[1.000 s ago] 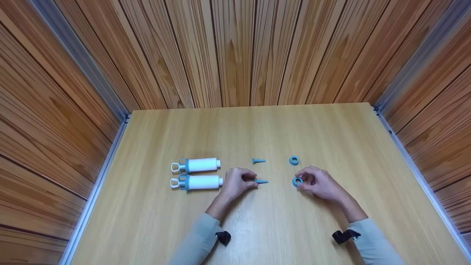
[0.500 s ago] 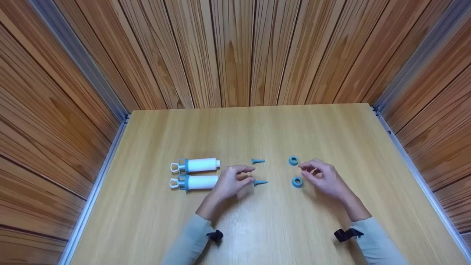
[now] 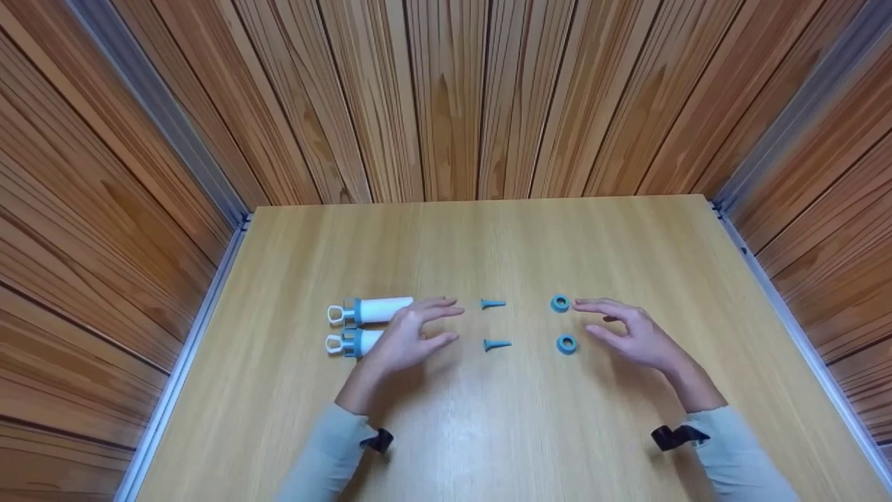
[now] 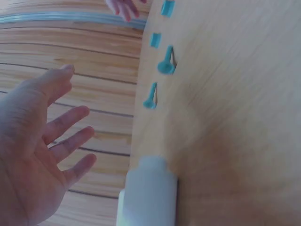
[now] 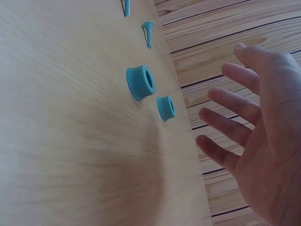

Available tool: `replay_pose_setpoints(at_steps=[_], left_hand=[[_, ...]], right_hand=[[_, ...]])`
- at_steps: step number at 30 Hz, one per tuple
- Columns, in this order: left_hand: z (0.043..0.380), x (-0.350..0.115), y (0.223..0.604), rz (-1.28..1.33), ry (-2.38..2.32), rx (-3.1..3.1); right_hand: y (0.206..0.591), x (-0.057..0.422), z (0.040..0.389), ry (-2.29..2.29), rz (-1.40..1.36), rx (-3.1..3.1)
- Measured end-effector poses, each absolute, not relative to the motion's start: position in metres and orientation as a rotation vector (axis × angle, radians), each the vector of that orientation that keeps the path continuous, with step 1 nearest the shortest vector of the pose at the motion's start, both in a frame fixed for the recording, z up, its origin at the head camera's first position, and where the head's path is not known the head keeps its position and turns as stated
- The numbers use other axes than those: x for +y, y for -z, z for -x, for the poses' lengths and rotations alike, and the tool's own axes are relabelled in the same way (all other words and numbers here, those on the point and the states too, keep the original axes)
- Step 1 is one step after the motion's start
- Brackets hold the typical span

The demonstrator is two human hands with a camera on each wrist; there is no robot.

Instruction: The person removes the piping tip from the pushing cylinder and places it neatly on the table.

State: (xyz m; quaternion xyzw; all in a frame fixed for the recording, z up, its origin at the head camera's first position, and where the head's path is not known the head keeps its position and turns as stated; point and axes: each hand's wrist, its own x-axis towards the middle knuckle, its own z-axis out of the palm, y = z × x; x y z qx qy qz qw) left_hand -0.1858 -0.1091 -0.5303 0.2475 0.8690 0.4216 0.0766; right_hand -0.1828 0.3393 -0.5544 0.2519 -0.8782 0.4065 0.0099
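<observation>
My left hand (image 3: 408, 339) hovers over the front ends of two white syringe-like cylinders with blue collars and ring handles, the far cylinder (image 3: 382, 309) and the near cylinder (image 3: 369, 341), partly covering both. Its fingers are spread and hold nothing. Right of it lie two small blue tapered nozzles, a far nozzle (image 3: 493, 304) and a near nozzle (image 3: 497, 345). My right hand (image 3: 637, 337), fingers extended and holding nothing, is above the table just right of two blue rings, a far ring (image 3: 552, 307) and a near ring (image 3: 559, 347).
The pieces lie on a light wooden table (image 3: 474, 251). Wood-plank walls (image 3: 446, 104) stand behind it and at both sides, with metal rails (image 3: 188, 362) along the left and right edges. Each wrist bears a black camera strap.
Both hands have let go and opened. The left has drawn back leftward from the near nozzle, over the cylinders. The right has moved rightward off the near ring. Nozzles and rings stay on the table.
</observation>
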Motion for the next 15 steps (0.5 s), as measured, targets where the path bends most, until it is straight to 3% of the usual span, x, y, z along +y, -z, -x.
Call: replay_pose_setpoints(at_steps=[15], left_hand=[[0.184, -0.187, 0.507, -0.622, -1.186, 2.543]], right_hand=[[0.531, 0.381, 0.177, -1.218, -0.778, -2.858]])
